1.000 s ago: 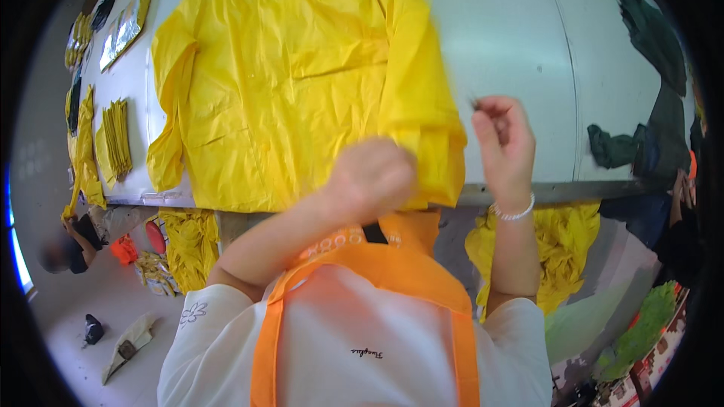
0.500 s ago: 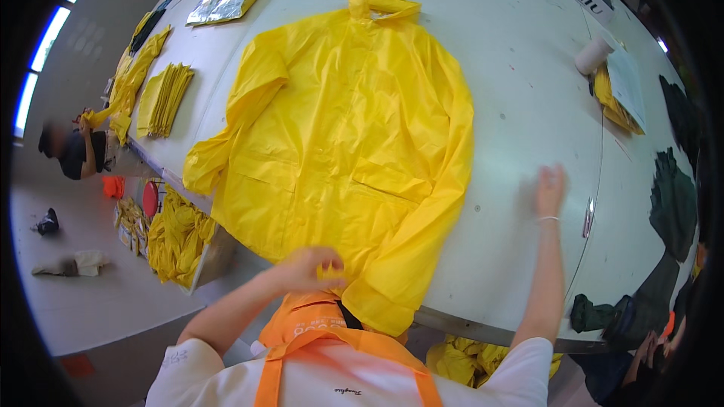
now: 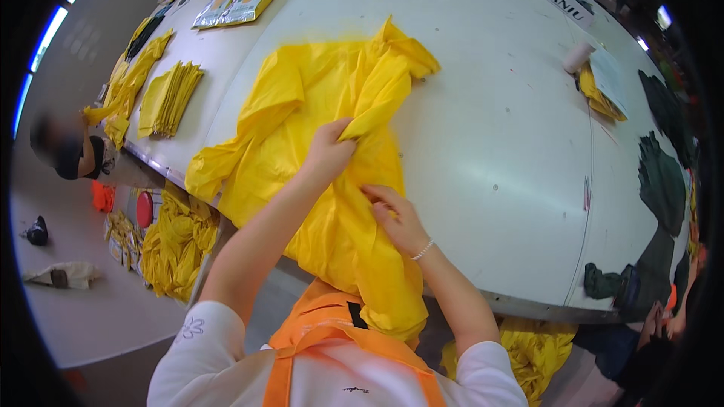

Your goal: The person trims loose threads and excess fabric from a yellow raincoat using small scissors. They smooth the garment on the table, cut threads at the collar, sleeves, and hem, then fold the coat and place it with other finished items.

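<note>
A yellow rain jacket (image 3: pixel 264 132) lies on the white table, its lower end hanging over the near edge against my orange apron. My left hand (image 3: pixel 329 152) is closed on the jacket, gripping a bunched fold near its middle. Lower and to the right, my right hand (image 3: pixel 396 218) has its fingers curled at the jacket's right side, with cloth at the fingertips. The right half is gathered inward, and the collar end is twisted toward the upper right. The sleeve on the left lies bent outward.
A stack of folded yellow garments (image 3: pixel 170 99) and a silvery package (image 3: pixel 240 4) lie on the left. Yellow cloth fills a bin (image 3: pixel 177 248) below the table's left edge. Dark green garments (image 3: pixel 660 184) lie far right, near a white roll (image 3: pixel 579 57). A person (image 3: pixel 72 147) stands at the left.
Both hands have come onto the jacket, my right hand from the bare table at the right. The jacket's right side is pulled inward and bunched; before, it lay spread flat.
</note>
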Demonstrator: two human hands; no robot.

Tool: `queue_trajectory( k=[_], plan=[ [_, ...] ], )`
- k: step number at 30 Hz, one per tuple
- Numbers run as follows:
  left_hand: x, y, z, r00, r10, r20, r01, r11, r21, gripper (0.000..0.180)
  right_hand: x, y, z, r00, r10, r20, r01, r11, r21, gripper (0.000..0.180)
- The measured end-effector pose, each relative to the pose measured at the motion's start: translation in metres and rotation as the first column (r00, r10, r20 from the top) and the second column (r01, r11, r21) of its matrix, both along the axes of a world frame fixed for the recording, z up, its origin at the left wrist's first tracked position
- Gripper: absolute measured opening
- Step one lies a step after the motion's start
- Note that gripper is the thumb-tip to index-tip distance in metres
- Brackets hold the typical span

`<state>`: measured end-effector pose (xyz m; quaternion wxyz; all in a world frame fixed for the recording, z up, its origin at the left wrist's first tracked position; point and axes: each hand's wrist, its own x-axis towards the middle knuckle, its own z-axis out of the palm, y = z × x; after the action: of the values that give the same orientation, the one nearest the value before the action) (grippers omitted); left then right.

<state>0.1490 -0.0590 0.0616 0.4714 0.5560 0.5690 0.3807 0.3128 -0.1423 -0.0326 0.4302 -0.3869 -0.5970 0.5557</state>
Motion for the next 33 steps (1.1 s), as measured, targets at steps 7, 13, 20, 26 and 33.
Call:
queue_trajectory(
  k=[7, 13, 20, 26, 33],
  plan=[
    [-0.119, -0.166, 0.152, 0.85, -0.511, 0.125, 0.348, 0.724, 0.596, 0.015, -0.039, -0.023, -0.059, 0.908, -0.41, 0.085, 0.418, 0.883, -0.214, 0.028],
    [-0.233, -0.242, 0.245, 0.326, -0.931, 0.162, 0.157, 0.222, 0.962, 0.026, -0.123, -0.072, 0.008, 0.923, -0.384, 0.03, 0.38, 0.921, 0.085, 0.016],
    [-0.363, -0.233, 0.25, 0.373, -0.893, 0.251, 0.093, 0.306, 0.948, 0.026, -0.09, -0.163, 0.058, 0.933, -0.242, 0.268, 0.22, 0.969, 0.108, 0.006],
    [-0.269, -0.232, 0.266, 0.539, -0.646, -0.54, 0.684, -0.038, 0.729, 0.025, 0.089, -0.362, 0.064, 0.031, -0.844, 0.535, 0.379, 0.505, 0.775, 0.009],
    [-0.244, -0.249, 0.222, 0.702, -0.511, -0.495, 0.58, 0.007, 0.815, 0.024, 0.222, -0.462, 0.286, -0.495, -0.707, 0.505, 0.56, 0.184, 0.808, 0.021]
  ],
)
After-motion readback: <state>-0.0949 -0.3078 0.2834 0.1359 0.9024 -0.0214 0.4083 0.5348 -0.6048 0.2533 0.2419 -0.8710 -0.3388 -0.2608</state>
